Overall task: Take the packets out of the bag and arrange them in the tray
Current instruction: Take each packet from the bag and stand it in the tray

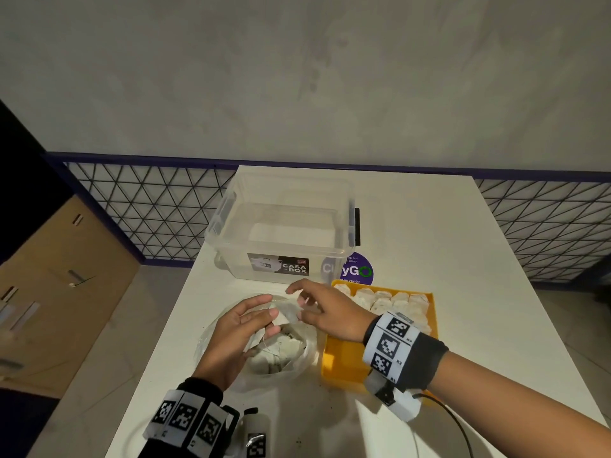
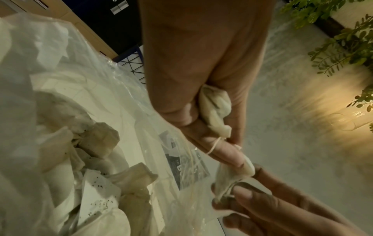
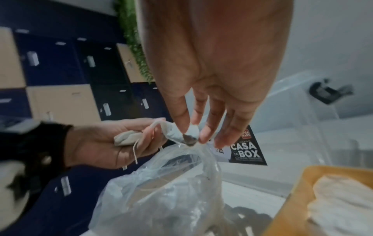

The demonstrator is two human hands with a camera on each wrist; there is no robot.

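A clear plastic bag [image 1: 297,355] lies open on the white table with several white packets [image 1: 277,350] inside. Just above its mouth, my left hand [image 1: 269,314] grips a crumpled packet [image 2: 214,107] in its palm, and a thin string [image 2: 214,146] trails over one finger. My right hand [image 1: 299,304] pinches a second packet [image 3: 177,133] between thumb and fingertips, close against the left fingertips. To the right stands the yellow tray [image 1: 334,361], with rows of packets [image 1: 390,300] filling its far half. The bag's packets [image 2: 96,140] also show in the left wrist view.
A clear storage box [image 1: 281,226] labelled CASA BOX stands behind the bag. Between the box and the tray lies a purple round sticker [image 1: 358,269]. A black cable [image 1: 459,428] crosses the table's near right. The table's left edge drops off close to the bag.
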